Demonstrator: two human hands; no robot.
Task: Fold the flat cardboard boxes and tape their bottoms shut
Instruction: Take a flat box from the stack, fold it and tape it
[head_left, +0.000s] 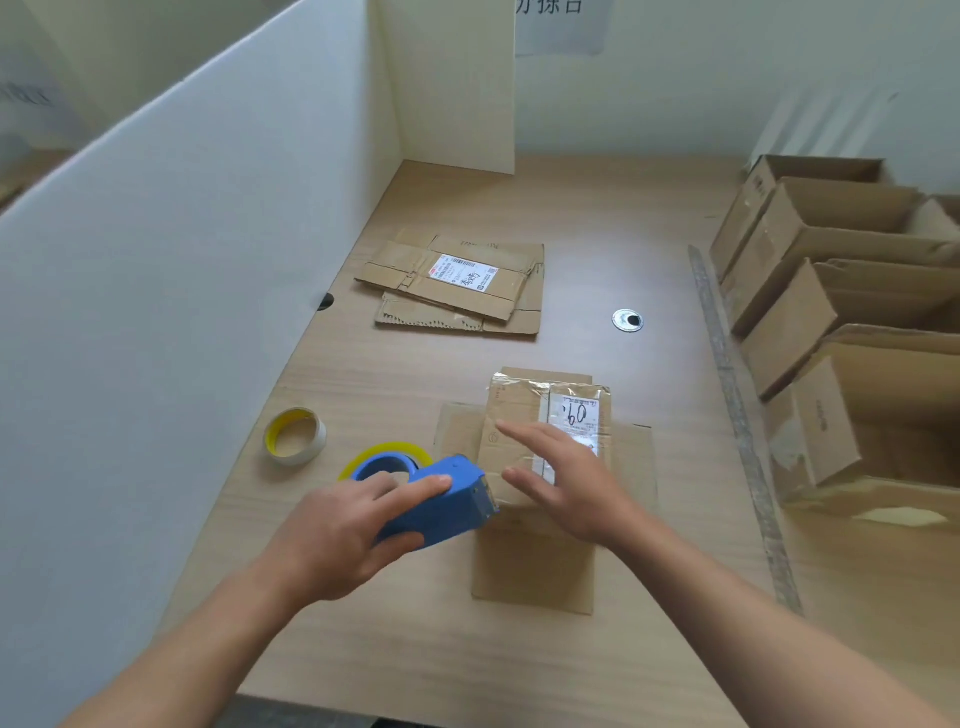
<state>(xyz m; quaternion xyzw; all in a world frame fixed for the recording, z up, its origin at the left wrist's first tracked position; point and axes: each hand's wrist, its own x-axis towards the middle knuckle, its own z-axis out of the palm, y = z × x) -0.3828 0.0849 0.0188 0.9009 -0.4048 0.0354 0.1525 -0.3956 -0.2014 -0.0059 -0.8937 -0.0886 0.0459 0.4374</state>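
The left hand (337, 530) is closest. Its grip is wrapped round the blue tape gun (441, 501), and the gun's front end is at the near edge of the box (519, 436), likely where the tape strip should start. The right hand (569, 483) is flat over the box top with straight fingers and holds nothing. I think it keeps the flaps down. The box sits in the middle of the surface (649, 649) with its other flaps spread out. More flat boxes (457, 283) wait farther back. A spare tape roll (294, 435) rests on the left.
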